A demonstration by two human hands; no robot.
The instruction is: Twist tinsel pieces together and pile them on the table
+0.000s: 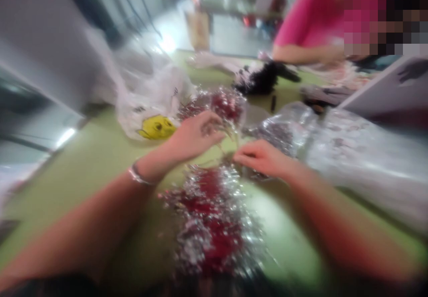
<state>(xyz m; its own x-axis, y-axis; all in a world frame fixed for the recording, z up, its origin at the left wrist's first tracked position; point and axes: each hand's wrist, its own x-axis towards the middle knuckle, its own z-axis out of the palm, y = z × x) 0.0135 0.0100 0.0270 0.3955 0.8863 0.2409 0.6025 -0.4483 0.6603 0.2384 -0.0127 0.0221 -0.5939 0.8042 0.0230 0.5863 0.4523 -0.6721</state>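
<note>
Left: white plastic bag on green table
Middle: left hand, fingers curled, grip unclear, above red-silver tinsel
Right: right hand, fingertips pinched, contents unclear; clear plastic beside forearm

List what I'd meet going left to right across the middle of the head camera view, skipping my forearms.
White plastic bag with yellow print, left hand, right hand, large pale plastic wrapping.
</note>
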